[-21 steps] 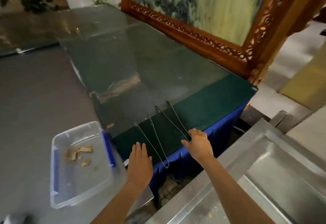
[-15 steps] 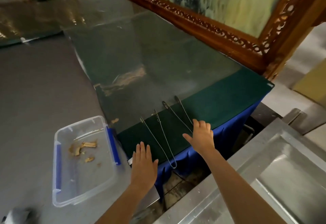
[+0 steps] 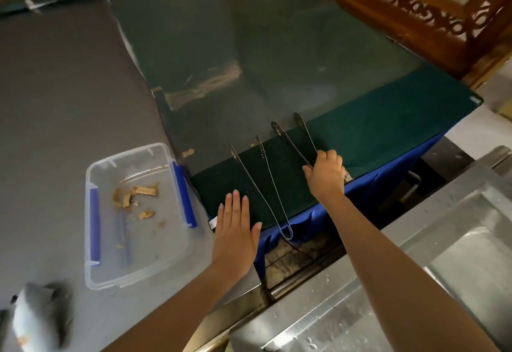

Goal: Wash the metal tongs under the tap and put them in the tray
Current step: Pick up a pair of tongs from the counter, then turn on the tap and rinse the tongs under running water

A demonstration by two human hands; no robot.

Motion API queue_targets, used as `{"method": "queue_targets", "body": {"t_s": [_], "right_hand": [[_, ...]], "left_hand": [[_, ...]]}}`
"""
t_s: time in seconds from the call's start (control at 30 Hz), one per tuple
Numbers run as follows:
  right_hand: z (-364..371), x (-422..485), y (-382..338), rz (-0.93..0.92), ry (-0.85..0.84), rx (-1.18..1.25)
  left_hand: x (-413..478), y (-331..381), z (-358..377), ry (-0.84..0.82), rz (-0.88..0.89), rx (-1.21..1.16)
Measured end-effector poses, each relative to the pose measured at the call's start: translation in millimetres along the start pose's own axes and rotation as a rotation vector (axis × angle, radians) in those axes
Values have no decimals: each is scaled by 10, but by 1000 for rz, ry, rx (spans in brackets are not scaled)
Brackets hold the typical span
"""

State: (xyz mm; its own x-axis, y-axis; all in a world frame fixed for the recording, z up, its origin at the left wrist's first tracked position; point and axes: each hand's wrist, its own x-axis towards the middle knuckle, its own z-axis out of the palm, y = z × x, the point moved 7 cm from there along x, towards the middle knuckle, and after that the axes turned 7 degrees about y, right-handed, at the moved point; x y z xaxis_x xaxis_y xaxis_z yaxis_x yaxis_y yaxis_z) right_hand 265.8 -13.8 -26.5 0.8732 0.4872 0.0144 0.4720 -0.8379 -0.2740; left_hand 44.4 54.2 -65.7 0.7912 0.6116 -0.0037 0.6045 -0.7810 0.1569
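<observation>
Two thin metal tongs lie on the green cloth table (image 3: 374,135) near its front edge. My right hand (image 3: 325,174) is curled around the hinge end of the right tongs (image 3: 291,137), whose two arms reach away toward the glass top. The left tongs (image 3: 263,185) lie free, their looped end hanging over the table's front edge. My left hand (image 3: 235,227) rests flat with fingers apart on the table corner, just left of those tongs, holding nothing. A clear plastic tray (image 3: 177,241) with blue side clips sits on the grey counter at the left, holding brown crumbs.
A steel sink unit (image 3: 457,241) fills the lower right, wet with drops. A gap down to the floor separates it from the blue-skirted table. A carved wooden frame (image 3: 415,13) stands behind the table. A grey blurred object (image 3: 36,321) lies at the bottom left.
My right hand went from hovering open over the right tongs to closing its fingers around their hinge end. My left hand stayed flat on the table corner.
</observation>
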Motion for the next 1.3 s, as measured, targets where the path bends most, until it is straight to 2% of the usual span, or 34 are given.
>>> {"method": "queue_targets", "body": {"t_s": [0.27, 0.33, 0.43, 0.53, 0.63, 0.7, 0.8, 0.87, 0.97, 1.07, 1.13, 1.3], "right_hand": [[-55, -59, 44, 6, 92, 85], [-114, -100, 72, 13, 100, 125], [-290, -171, 128, 23, 114, 230], [-596, -241, 236, 76, 136, 370], [-1023, -304, 355, 112, 185, 455], [-1383, -366, 422, 118, 247, 522], [-1963, -525, 503, 114, 342, 607], [-2321, -675, 548, 105, 384, 661], [-2743, -917, 656, 134, 405, 711], [-3027, -1162, 875, 208, 433, 758], [-3141, -1339, 1048, 250, 454, 771], [-3189, -1832, 1534, 389, 499, 818]], "left_hand": [[27, -9, -5, -22, -26, -55], [41, -13, -107, 6, -61, -186], [55, 47, -413, 158, -85, -371], [174, 296, -793, 270, -11, -459], [455, 682, -1167, 260, 66, -608], [659, 988, -1366, 168, 81, -776], [863, 1474, -1581, -105, -32, -1147], [898, 1809, -1748, -268, -64, -1308], [855, 2284, -2053, -429, 85, -1498], [678, 2671, -2350, -589, 239, -1790], [527, 2902, -2470, -698, 286, -1877], [138, 3466, -2410, -855, 311, -1839]]}}
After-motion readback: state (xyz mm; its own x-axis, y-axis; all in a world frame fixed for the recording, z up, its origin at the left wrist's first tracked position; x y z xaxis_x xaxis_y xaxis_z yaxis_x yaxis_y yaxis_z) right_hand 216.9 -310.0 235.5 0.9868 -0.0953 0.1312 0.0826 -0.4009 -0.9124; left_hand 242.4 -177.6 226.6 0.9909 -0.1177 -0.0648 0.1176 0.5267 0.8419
